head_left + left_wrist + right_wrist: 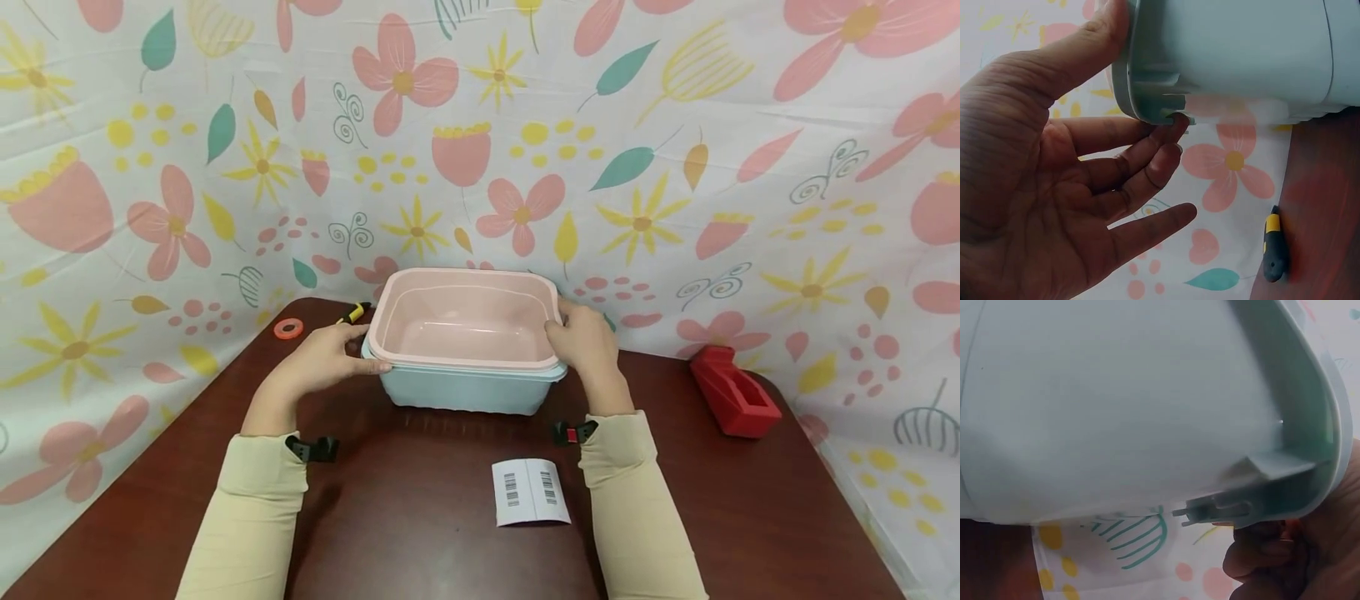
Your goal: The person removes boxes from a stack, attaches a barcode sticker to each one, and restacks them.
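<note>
A pink basin [465,333] sits nested inside a light blue basin [465,390], near the back of the table. My left hand [321,360] grips the left end of the nested basins, its thumb at the rim. In the left wrist view, fingertips of the left hand [1091,162] reach under the light blue rim [1124,75] while the little finger extends free. My right hand [588,342] holds the right end, thumb over the pink rim. In the right wrist view, curled fingers [1266,556] show beneath the blue rim's corner; the thumb is hidden.
A white paper with barcodes [531,492] lies in front of the basins. At the right stands a red tape dispenser [735,393]. An orange ring [288,328] and a yellow-and-black cutter [354,313] lie at the back left. A flower-patterned cloth [480,125] hangs behind the table.
</note>
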Action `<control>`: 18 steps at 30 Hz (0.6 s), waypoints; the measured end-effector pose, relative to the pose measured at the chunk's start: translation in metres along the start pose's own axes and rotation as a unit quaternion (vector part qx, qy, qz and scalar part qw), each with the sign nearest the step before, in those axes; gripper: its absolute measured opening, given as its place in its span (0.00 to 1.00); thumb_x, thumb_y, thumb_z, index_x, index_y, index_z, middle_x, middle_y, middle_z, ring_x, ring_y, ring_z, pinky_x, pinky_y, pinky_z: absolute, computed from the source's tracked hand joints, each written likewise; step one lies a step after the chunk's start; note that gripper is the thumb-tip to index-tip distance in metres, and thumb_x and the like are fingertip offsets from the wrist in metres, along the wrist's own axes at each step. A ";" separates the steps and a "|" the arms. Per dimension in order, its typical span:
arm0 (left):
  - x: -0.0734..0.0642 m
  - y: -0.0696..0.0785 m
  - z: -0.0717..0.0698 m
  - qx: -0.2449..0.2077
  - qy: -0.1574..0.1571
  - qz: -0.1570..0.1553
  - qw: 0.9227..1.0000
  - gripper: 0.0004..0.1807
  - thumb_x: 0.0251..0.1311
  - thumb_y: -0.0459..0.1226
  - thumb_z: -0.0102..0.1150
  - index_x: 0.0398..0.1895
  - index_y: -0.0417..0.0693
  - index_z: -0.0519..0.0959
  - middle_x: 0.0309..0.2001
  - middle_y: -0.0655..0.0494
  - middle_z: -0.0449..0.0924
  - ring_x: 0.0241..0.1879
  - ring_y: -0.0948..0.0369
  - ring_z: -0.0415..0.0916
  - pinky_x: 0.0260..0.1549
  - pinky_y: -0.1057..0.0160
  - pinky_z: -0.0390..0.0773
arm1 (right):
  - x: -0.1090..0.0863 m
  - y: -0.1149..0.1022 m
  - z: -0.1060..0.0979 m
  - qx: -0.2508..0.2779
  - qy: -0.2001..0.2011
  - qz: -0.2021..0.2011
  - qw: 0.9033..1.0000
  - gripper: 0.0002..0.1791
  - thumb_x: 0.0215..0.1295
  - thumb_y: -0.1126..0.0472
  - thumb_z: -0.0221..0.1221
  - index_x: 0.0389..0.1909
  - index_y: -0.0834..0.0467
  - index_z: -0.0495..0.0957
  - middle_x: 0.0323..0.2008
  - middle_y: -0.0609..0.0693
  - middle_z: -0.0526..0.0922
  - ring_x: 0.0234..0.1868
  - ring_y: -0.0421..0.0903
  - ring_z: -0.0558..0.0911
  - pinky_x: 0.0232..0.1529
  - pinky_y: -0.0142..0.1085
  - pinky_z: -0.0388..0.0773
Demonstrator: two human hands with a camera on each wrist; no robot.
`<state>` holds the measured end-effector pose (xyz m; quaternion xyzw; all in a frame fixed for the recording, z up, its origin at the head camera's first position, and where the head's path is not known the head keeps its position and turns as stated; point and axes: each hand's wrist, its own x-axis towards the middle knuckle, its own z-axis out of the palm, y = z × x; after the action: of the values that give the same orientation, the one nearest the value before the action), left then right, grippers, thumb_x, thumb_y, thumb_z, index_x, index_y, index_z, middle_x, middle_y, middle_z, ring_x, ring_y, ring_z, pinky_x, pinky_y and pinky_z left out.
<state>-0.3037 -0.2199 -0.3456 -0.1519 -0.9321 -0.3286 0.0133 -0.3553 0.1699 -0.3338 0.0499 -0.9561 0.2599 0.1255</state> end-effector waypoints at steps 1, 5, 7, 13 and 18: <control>0.000 0.000 0.000 0.001 0.000 0.001 1.000 0.49 0.51 0.60 0.73 0.71 0.44 0.71 0.54 0.50 0.81 0.49 0.55 0.80 0.45 0.53 0.80 | 0.000 0.000 -0.001 0.000 0.003 -0.005 1.000 0.33 0.65 0.53 0.49 0.73 0.48 0.68 0.47 0.62 0.84 0.30 0.56 0.79 0.22 0.44 0.71; 0.002 0.002 0.001 0.007 0.002 0.002 1.000 0.47 0.50 0.61 0.72 0.70 0.46 0.72 0.54 0.51 0.82 0.49 0.53 0.79 0.46 0.51 0.78 | 0.002 0.000 -0.004 0.071 0.019 -0.017 0.997 0.32 0.65 0.57 0.51 0.72 0.55 0.70 0.33 0.61 0.83 0.26 0.50 0.74 0.23 0.41 0.69; 0.003 0.003 0.002 0.010 0.004 0.004 1.000 0.47 0.50 0.62 0.72 0.69 0.46 0.74 0.53 0.51 0.83 0.50 0.51 0.78 0.47 0.50 0.77 | 0.004 0.000 -0.005 0.155 0.019 -0.009 0.988 0.32 0.66 0.59 0.52 0.72 0.59 0.68 0.23 0.57 0.77 0.20 0.46 0.71 0.22 0.37 0.68; 0.004 0.002 0.002 0.009 0.013 -0.001 1.000 0.46 0.47 0.63 0.74 0.66 0.47 0.76 0.53 0.49 0.81 0.53 0.50 0.75 0.52 0.48 0.74 | 0.005 -0.008 -0.006 0.392 0.010 0.024 0.920 0.36 0.64 0.67 0.53 0.75 0.60 0.62 0.33 0.53 0.80 0.25 0.43 0.79 0.26 0.31 0.78; 0.003 -0.003 -0.001 0.007 0.015 -0.016 1.000 0.51 0.46 0.65 0.72 0.69 0.46 0.72 0.62 0.45 0.77 0.62 0.48 0.71 0.59 0.44 0.71 | 0.003 -0.016 -0.013 0.487 0.051 0.034 0.871 0.36 0.61 0.71 0.52 0.74 0.57 0.65 0.49 0.67 0.80 0.33 0.46 0.83 0.32 0.34 0.82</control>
<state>-0.3077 -0.2215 -0.3460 -0.1319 -0.9362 -0.3249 0.0234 -0.3524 0.1629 -0.3144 0.0584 -0.7017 0.6990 0.1250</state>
